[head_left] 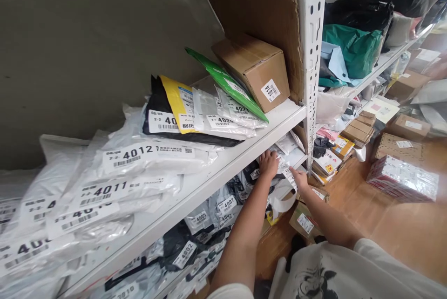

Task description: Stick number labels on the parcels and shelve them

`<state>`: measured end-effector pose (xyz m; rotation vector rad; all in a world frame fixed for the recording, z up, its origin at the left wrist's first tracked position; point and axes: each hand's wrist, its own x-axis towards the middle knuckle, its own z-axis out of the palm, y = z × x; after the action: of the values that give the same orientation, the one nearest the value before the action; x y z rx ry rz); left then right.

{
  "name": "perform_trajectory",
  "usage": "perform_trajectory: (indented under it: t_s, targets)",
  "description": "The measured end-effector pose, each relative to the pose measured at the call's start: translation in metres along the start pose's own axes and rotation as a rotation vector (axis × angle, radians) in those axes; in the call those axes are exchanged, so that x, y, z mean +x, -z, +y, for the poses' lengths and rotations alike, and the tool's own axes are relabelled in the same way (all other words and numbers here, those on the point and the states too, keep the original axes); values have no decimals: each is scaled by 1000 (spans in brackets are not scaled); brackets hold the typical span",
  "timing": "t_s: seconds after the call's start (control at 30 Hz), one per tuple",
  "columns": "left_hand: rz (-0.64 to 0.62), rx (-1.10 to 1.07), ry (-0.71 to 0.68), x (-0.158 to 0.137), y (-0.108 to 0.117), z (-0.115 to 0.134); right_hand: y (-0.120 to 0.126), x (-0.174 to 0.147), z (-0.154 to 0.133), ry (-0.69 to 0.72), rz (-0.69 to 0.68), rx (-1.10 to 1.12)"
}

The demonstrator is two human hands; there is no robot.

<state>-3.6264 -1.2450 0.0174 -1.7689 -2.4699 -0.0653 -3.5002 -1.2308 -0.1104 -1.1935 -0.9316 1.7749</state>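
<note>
My left hand lies over the parcels on the lower shelf, its fingers stretched out against a bagged parcel near the shelf post. Just to the right, my right hand pinches the end of a strip of printed number labels. A curled white strip hangs below the two hands. Beside my left hand, dark and clear-bagged parcels sit in a row, one of them with a 4007 label. Further along is a black parcel marked 4002.
Above, a white shelf board carries white mailing bags, a green mailer and a cardboard box. The perforated post rises close to my hands. Boxes and a shiny red-and-white package rest on the wooden floor.
</note>
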Motion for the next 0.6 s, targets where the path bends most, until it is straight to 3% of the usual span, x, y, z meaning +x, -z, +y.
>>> perform_trajectory:
  t_s: [0.17, 0.27, 0.37, 0.6]
  targets:
    - [77, -41, 41, 8, 5, 6, 42, -33, 1, -65, -77, 115]
    - [71, -120, -217, 24, 8, 13, 53, -33, -13, -43, -157, 150]
    - [-35, -158, -416, 41, 9, 14, 47, -18, -35, 11, -232, 169]
    - [-134, -184, -477, 49, 6, -15, 16, 21, -65, 106, -359, 168]
